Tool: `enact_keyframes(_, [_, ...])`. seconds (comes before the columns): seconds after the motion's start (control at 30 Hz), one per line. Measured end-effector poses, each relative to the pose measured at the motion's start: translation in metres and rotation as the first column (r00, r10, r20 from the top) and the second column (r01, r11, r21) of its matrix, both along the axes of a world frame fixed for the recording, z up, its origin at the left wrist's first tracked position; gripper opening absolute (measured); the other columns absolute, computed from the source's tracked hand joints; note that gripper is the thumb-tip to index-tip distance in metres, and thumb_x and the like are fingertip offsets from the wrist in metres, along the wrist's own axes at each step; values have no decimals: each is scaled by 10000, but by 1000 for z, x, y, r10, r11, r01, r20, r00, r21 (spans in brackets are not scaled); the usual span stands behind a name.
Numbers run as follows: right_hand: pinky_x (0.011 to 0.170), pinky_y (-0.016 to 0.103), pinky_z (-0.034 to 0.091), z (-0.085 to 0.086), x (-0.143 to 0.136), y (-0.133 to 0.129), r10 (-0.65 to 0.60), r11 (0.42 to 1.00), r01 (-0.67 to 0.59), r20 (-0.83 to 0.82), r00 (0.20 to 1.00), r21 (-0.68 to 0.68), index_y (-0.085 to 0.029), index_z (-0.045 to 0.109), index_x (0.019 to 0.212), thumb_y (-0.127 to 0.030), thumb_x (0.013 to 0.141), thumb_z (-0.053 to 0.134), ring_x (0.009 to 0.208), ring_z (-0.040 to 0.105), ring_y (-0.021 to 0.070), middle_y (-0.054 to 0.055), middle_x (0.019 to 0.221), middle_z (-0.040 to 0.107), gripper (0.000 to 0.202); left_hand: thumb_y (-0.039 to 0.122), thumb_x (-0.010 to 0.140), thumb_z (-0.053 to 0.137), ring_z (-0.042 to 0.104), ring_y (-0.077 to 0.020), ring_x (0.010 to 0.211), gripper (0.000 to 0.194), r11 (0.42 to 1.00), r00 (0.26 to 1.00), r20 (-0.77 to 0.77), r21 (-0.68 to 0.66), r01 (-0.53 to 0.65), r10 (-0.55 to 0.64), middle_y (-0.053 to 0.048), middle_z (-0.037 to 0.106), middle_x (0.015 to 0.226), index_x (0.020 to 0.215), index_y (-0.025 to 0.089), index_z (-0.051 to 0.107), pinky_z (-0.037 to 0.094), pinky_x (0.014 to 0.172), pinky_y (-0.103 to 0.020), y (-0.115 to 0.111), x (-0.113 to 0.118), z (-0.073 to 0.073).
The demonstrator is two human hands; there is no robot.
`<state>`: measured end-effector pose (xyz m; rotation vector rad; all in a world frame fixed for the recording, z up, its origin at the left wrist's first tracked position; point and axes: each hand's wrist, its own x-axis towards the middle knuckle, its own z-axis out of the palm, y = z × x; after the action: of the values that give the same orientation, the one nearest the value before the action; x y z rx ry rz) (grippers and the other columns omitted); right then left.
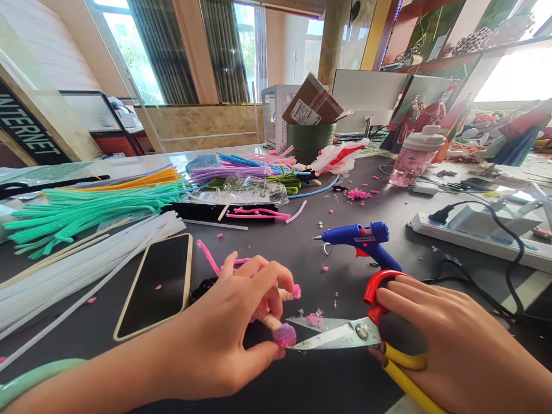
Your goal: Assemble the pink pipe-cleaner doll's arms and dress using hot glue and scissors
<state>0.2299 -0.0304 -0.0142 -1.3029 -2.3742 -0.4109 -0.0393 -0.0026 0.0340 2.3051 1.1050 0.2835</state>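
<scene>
My left hand (233, 328) is closed around a small pipe-cleaner figure (271, 319) with beige limbs and fuzzy pink ends; the palm and fingers hide much of it. One pink-purple tuft (284, 335) sits by my thumb, touching or almost touching the scissor tips. My right hand (440, 328) grips scissors (340, 336) with red and yellow handles, their blades parted and pointing left. Pink fluff (315, 317) lies at the upper blade. Behind my left hand, a pink pipe cleaner (208, 257) sticks up beside something black.
Behind the scissors lies a blue glue gun (357, 237). To the left are a phone (157, 287) and bundles of white (86, 264) and green pipe cleaners (95, 210). A power strip (478, 233) with cables and a pink bottle (416, 158) occupy the right. Pink scraps (359, 194) dot the table.
</scene>
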Motion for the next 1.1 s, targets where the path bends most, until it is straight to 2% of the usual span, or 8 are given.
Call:
enact_keyframes(0.23, [485,319,460,-5,-8,2,62,997,-63,-7,998,-54,-214,591,728,-266,587,596,575,593,213,46,694,650,150,50,722,514,601,-143,876,568,991,989,63,35,129,-131,54,554,917,1163,305,264,-45,1053,-658,-3,-2,-11])
enact_keyframes(0.37, [495,315,426,-7,-12,4,83,996,-84,-14,996,-40,-211,573,689,-208,532,518,583,570,214,40,664,626,167,50,725,518,615,-125,826,584,981,981,62,75,179,-184,30,574,987,1176,300,243,-41,1062,-647,-3,-2,-15])
enact_keyframes(0.5, [518,304,414,-3,-16,5,110,994,-111,-19,994,-3,-202,571,680,-196,569,485,582,556,199,33,648,610,140,24,715,501,616,-118,823,569,974,976,46,88,210,-215,30,587,1001,1154,291,257,-36,1066,-636,1,-1,-16])
enact_keyframes(0.6, [523,301,406,-1,-16,6,124,992,-124,-1,992,13,-195,571,679,-192,588,461,581,548,196,27,628,598,143,34,738,499,601,-132,871,503,968,969,72,98,230,-238,38,583,953,1112,292,283,211,1067,-541,4,-2,-18])
enact_keyframes(0.7, [507,298,390,0,-15,7,135,990,-135,13,991,25,-194,558,661,-189,599,439,556,535,187,16,594,574,134,34,750,495,552,-147,951,438,962,956,137,124,244,-260,31,560,879,1059,284,310,431,893,-333,5,-3,-22])
enact_keyframes(0.77, [503,295,388,0,-15,7,143,989,-143,8,990,35,-195,554,658,-183,618,434,552,535,184,11,583,564,126,22,748,494,541,-140,939,438,960,953,149,139,243,-262,34,560,863,1048,281,307,418,909,-338,5,-4,-24])
enact_keyframes(0.93, [475,293,376,1,-11,9,189,980,-191,37,981,57,-201,532,674,-166,694,433,510,536,171,-4,555,563,107,73,777,538,572,-139,917,380,966,956,163,135,221,-242,45,592,835,1003,266,300,194,1075,-523,4,-6,-29])
enact_keyframes(1.1, [440,289,348,-2,-5,9,213,971,-222,97,972,93,-217,474,648,-165,762,429,460,527,161,-18,499,527,133,172,784,614,561,-156,955,288,973,963,167,128,193,-213,30,618,841,935,244,381,105,1099,-556,4,-3,-28])
